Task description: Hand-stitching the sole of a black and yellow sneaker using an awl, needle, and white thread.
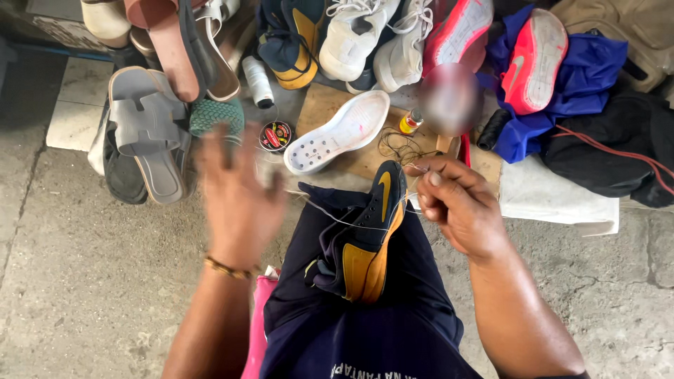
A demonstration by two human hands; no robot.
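The right hand (460, 203) has its fingertips pinched together on a thin thread (344, 221), which runs from those fingers leftward across a navy and yellow shoe (368, 238). The shoe rests on the person's lap, just below and left of the pinching fingers. The left hand (235, 193) is blurred, fingers spread apart and holding nothing, raised near a grey sandal (147, 130) and a white insole (337, 132).
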